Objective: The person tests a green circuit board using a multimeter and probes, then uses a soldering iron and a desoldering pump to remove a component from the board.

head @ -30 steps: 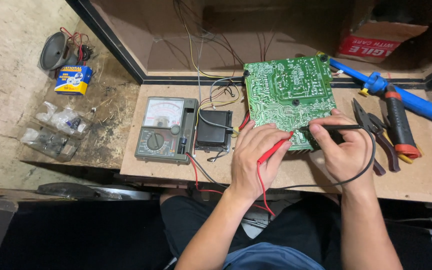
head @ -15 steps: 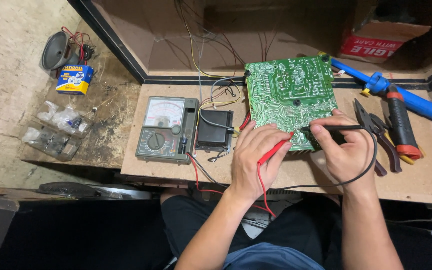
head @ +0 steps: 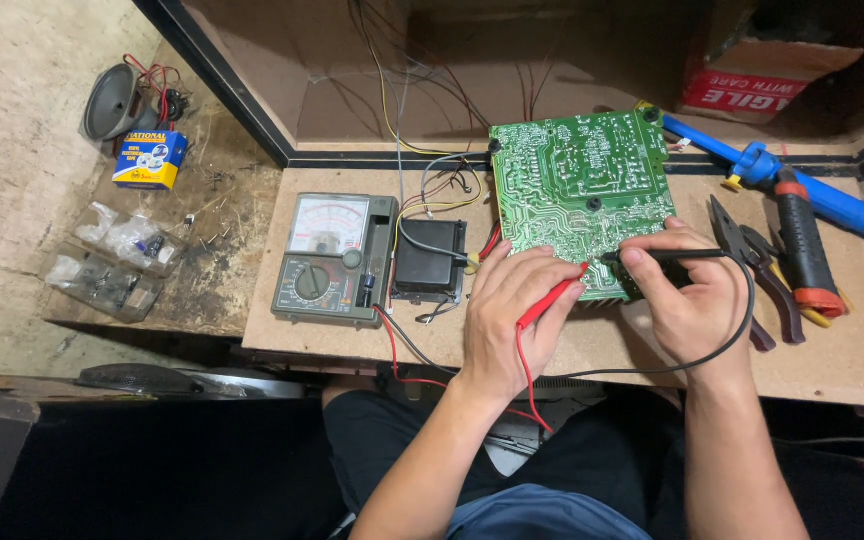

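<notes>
A green circuit board [head: 580, 185] lies solder side up on the brown work board [head: 852, 350]. My left hand [head: 512, 320] grips a red test probe [head: 549, 298] whose tip touches the board's near edge. My right hand [head: 687, 300] pinches a black test probe [head: 667, 256], tip pointing left onto the same edge, close to the red tip. Red and black leads run back to an analog multimeter [head: 332, 258] at the left. A small black box [head: 430, 262] with wires sits between the meter and the circuit board.
Pliers [head: 747, 265] and a red-and-black handled tool [head: 802, 250] lie right of my right hand, a blue soldering tool [head: 802, 185] behind them. Far left sit clear parts bags [head: 117, 260], a small yellow-blue box [head: 150, 158] and a speaker [head: 112, 100]. A cardboard box [head: 762, 70] stands at the back.
</notes>
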